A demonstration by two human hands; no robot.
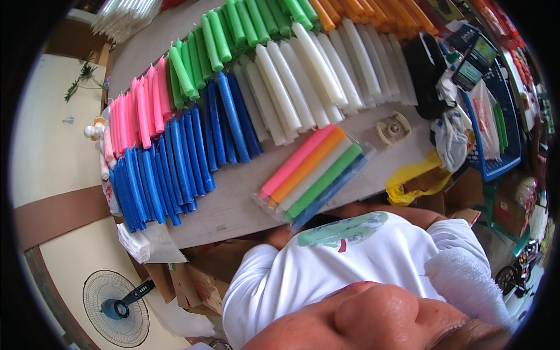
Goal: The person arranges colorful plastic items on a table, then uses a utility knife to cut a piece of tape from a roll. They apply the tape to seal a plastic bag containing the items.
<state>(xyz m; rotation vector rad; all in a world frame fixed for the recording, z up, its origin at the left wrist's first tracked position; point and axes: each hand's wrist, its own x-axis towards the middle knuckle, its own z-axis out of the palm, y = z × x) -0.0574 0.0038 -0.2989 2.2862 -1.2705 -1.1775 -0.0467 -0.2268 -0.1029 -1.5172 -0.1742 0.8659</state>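
A clear plastic pack of candles point(312, 169) lies slantwise at the table's near edge, close to my body. Inside it, pink, orange, white, green and blue candles sit side by side. My left arm point(276, 237) comes out of a white sleeve just below the pack's lower end. From the other side, my right arm point(402, 213) reaches in along the table edge. Both hands are hidden between the table edge and my shirt, so whether they touch the pack does not show.
Rows of blue candles point(169, 166), pink candles point(140, 111), green candles point(239, 23), white candles point(309, 76) and orange candles point(373, 11) cover the table point(204, 224). A tape roll point(393, 129) lies right, near a yellow bag point(417, 175) and blue basket point(496, 157). A fan point(116, 309) stands left.
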